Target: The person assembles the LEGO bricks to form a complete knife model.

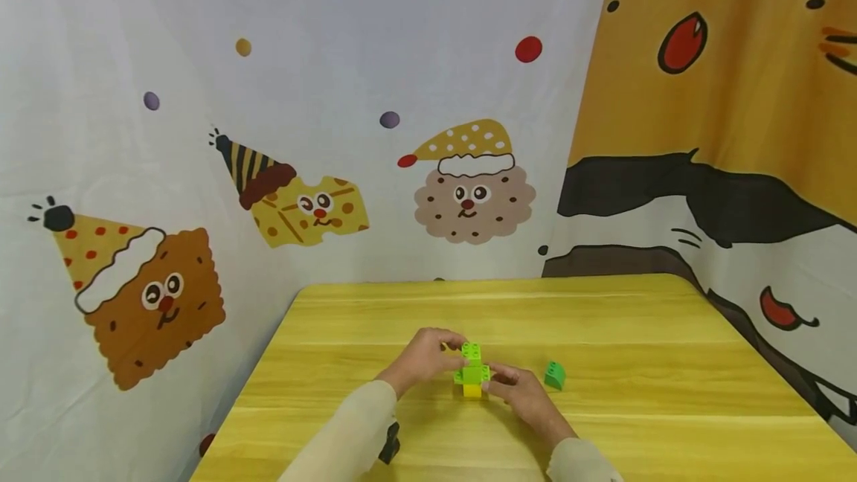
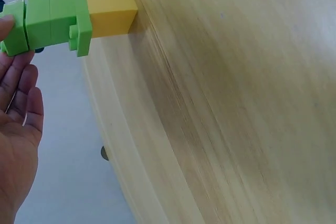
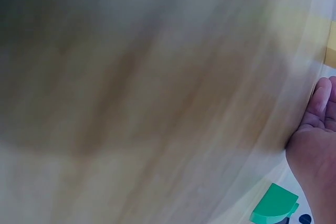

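A small tower of toy building blocks [image 1: 472, 374] stands on the table, yellow at the base and green above. Its yellow block [image 2: 111, 10] carries a wider green piece [image 2: 80, 22] with studs sticking out at the sides. At the top, my left hand [image 1: 428, 354] pinches the uppermost green block [image 2: 14, 29] between thumb and fingers; a thin, slightly slanted gap separates that block from the one below. My right hand [image 1: 525, 395] grips the tower lower down, at the wide green piece. The right wrist view hides most of its fingertips.
A loose darker green block with a curved side [image 1: 554, 376] lies to the right of my right hand. Beside my left sleeve is a black object [image 1: 390, 443], partly covered. The wooden table [image 1: 361, 311] meets a printed cloth [image 1: 375, 36] at its back edge.
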